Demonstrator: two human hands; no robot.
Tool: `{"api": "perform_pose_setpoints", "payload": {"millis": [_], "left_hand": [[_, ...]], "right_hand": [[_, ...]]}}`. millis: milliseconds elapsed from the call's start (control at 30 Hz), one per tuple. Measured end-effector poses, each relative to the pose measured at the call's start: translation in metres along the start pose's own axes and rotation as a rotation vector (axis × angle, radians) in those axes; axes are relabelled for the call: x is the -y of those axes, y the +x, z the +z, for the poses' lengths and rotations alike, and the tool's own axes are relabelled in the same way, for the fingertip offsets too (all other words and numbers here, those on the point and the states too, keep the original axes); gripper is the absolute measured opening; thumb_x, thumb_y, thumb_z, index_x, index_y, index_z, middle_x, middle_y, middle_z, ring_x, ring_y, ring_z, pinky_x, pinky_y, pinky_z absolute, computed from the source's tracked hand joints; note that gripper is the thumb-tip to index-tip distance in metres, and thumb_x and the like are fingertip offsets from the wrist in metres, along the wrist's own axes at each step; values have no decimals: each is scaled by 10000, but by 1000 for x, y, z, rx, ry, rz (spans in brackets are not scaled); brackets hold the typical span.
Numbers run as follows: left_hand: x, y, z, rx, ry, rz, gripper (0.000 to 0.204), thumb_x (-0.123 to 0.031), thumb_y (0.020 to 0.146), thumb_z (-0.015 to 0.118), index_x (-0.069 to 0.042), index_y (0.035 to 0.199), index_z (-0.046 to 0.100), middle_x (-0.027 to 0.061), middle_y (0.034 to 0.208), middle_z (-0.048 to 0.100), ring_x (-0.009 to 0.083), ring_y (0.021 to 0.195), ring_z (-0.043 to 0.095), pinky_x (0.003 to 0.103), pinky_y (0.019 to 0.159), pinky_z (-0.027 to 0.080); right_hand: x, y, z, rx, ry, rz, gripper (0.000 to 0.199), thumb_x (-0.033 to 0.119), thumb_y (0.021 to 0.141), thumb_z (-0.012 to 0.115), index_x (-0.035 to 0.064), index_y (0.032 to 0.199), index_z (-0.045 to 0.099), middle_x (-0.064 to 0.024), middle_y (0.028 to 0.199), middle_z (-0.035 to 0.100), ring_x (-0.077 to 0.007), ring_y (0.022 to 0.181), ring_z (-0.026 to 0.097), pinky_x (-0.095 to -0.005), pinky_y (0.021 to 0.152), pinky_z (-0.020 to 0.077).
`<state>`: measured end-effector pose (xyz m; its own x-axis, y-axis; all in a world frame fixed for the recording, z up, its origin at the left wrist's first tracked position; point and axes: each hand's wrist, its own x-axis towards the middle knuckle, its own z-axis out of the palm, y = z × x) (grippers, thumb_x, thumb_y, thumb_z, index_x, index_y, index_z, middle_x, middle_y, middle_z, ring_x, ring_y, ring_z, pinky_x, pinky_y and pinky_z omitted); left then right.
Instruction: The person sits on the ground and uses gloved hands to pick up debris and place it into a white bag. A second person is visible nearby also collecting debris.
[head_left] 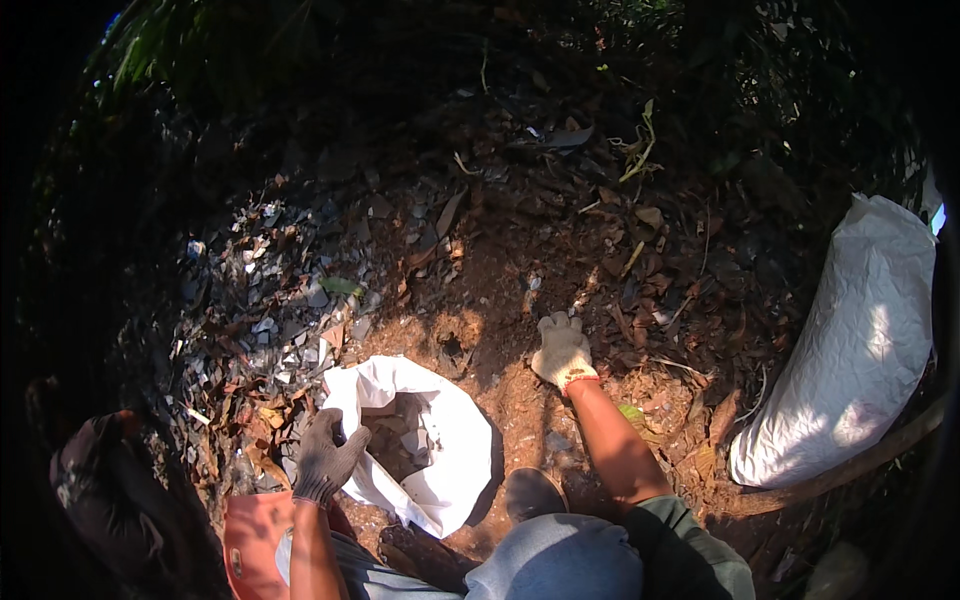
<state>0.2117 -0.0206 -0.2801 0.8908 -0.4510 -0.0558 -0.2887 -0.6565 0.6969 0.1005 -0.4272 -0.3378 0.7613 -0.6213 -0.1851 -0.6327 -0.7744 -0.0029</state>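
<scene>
A white sack [465, 430] stands with its mouth rolled wide, and grey flat shards [415, 440] lie inside it. My left hand [328, 455], in a dark grey knit glove, grips the sack's left rim with the thumb toward the opening. On the brown soil to the right of the sack rests my right hand [563, 352], in a cream knit glove with an orange cuff. Its fingers curl down to the dirt, with the fingertips hidden, so anything in them cannot be made out.
A tall filled white sack [850, 340] leans at the right beside a wooden pole [840, 470]. Broken shards [270, 300] and dry leaves [660, 270] litter the ground. A reddish-orange object [255, 550] lies by my left forearm, and a dark bundle [115, 490] sits far left.
</scene>
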Motion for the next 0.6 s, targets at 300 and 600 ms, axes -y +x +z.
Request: {"api": "perform_pose_setpoints", "payload": {"millis": [300,600], "left_hand": [[6,-1,3,-23,-20,-16,427,-273,799,819,17,1036,614,86,836,541,195,751,539,358,715,481],[-3,-1,-2,21,59,-31,443,-295,810,812,5,1069,612,96,840,553,220,761,555,377,731,488]], "right_hand": [[1,-10,-24,-53,222,119,597,326,905,691,104,1415,473,-199,1475,435,-423,1395,439,-497,1073,494],[7,-27,19,-57,88,-247,364,359,936,618,130,1219,622,-188,1301,536,-362,1236,550,-508,984,533]]}}
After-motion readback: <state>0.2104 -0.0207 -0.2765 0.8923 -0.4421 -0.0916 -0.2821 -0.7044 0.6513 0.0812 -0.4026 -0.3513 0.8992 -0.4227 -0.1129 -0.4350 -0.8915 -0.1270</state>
